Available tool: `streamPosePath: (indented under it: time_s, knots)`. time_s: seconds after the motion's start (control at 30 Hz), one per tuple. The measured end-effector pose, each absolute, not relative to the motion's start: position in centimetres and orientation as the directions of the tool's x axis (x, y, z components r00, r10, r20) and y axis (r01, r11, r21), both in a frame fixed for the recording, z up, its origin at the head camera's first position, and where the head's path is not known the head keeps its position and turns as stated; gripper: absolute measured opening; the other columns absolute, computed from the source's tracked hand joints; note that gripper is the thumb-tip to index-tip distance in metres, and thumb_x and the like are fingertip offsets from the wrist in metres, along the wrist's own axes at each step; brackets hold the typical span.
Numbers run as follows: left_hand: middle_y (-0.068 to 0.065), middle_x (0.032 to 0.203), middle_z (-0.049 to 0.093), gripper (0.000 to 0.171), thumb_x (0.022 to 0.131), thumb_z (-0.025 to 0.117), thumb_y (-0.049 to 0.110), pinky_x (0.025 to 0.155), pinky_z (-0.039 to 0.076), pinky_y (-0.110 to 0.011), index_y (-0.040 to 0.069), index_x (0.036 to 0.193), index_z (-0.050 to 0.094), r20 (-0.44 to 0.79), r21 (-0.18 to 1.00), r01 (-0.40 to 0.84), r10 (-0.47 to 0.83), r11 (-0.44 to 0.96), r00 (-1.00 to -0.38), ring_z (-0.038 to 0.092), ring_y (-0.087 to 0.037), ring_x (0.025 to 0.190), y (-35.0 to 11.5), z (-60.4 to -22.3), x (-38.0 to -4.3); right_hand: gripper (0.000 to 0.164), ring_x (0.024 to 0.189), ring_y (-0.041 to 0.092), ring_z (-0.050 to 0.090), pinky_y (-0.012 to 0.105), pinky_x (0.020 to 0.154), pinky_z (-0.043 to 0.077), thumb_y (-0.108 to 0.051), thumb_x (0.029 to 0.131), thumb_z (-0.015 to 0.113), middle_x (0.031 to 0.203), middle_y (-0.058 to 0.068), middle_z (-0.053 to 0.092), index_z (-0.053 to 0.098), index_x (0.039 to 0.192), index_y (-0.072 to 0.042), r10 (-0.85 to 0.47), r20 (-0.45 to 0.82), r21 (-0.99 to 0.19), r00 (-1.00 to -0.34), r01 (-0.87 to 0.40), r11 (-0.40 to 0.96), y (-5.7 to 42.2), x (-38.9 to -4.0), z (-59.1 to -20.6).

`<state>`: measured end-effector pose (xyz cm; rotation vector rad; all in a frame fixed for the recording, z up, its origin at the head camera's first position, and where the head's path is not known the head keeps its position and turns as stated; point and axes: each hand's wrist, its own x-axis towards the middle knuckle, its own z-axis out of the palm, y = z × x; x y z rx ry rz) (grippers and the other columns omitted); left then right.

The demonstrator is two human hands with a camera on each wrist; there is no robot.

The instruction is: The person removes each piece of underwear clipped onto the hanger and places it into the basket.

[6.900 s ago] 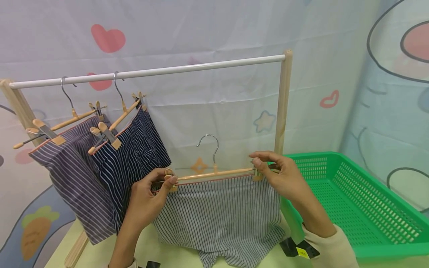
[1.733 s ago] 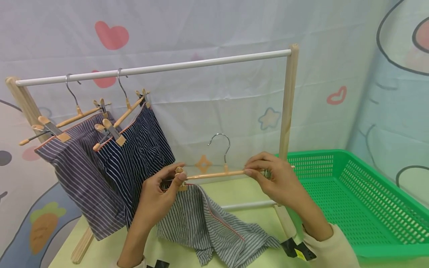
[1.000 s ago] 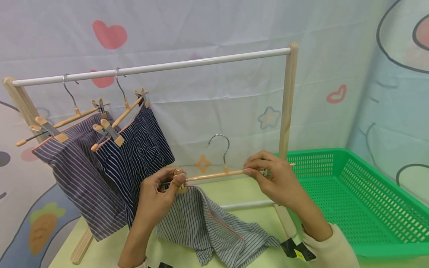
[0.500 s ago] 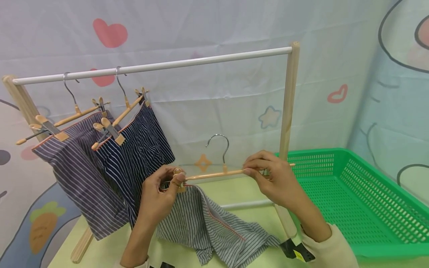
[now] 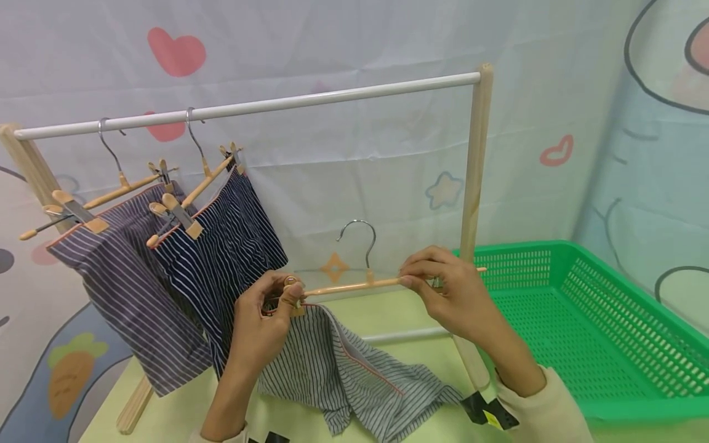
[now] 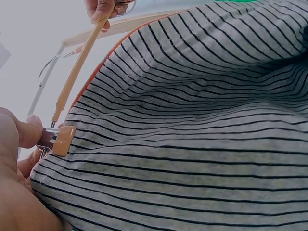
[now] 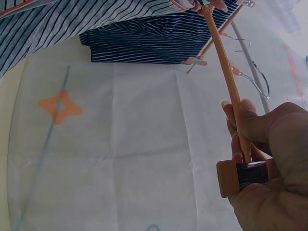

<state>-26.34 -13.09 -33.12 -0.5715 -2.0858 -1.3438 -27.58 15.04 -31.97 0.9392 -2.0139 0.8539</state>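
Left hand [image 5: 260, 323]: thumb and fingers drawn together; the left clip [image 6: 63, 140] of a clip hanger [image 5: 343, 287] is pinched at its grips. By this clip a corner of the waistband of grey striped shorts [image 5: 354, 369] is held.

Right hand [image 5: 451, 295]: the hanger bar is pinched near its right end between thumb and fingertips, with the bar tip projecting beyond the hand. The right clip [image 7: 228, 179] is set against the lower fingers and palm; whether it is being squeezed cannot be told.

Grey striped shorts: suspended at the left corner only; the orange-edged waistband is slanted down to the right, away from the bar, and the lower part is spread on the yellow-green table [image 5: 382, 314].

Hanger: held nearly level, hook [image 5: 375, 235] upright, below the white rail [image 5: 332, 96] and apart from it.

Edges: the left hand is closely bordered by navy striped shorts [image 5: 221, 221], hung beside purple striped shorts [image 5: 133, 289]. On the right, the wooden post [image 5: 477, 166] and the green basket [image 5: 642, 407] are placed near the right hand. Above the held hanger, a long span of rail is left between the navy shorts' hanger and the post.
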Motion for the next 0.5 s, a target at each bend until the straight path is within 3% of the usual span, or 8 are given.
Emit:
streamPosePath:
  time_s: [0.5]
  knots:
    - [-0.005,0.08,0.065,0.009,0.091,0.062,0.021,0.062,0.056,-0.032,0.013,0.092,0.065,0.656,0.689,0.614,0.028,0.384,-0.754,0.06,-0.013,0.078,-12.94,-32.86,-26.09,0.006,0.083,0.009,0.055,0.029,0.056,0.048,-0.006,0.083,0.07,0.094,0.0,0.064,0.073,0.086,-0.01,-0.326,0.811,-0.282,-0.486,-0.812,0.511,15.18,-27.53,-32.02]
